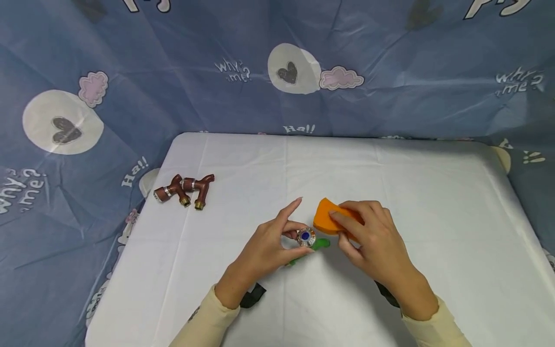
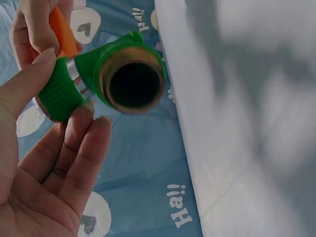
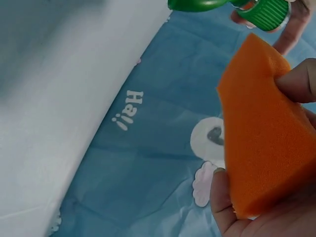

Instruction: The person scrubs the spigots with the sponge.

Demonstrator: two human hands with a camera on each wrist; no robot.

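Observation:
Between thumb and fingers my left hand [image 1: 269, 243] holds a green faucet [image 1: 321, 244] by its ribbed knob. The knob's silvery end with a blue centre faces up in the head view. In the left wrist view the faucet [image 2: 89, 66] shows its round, dark threaded opening toward the camera. My right hand [image 1: 375, 241] grips an orange sponge [image 1: 326, 217], just right of the faucet and apart from it. The sponge [image 3: 269, 128] is a thick wedge-like block in the right wrist view, with the faucet's green spout [image 3: 197, 4] above it.
Two brown faucets [image 1: 173, 189] [image 1: 200, 187] with brass threaded ends lie side by side at the table's left. A white cloth [image 1: 433, 193] covers the table. Behind and beside it hangs a blue printed sheet [image 1: 243, 111].

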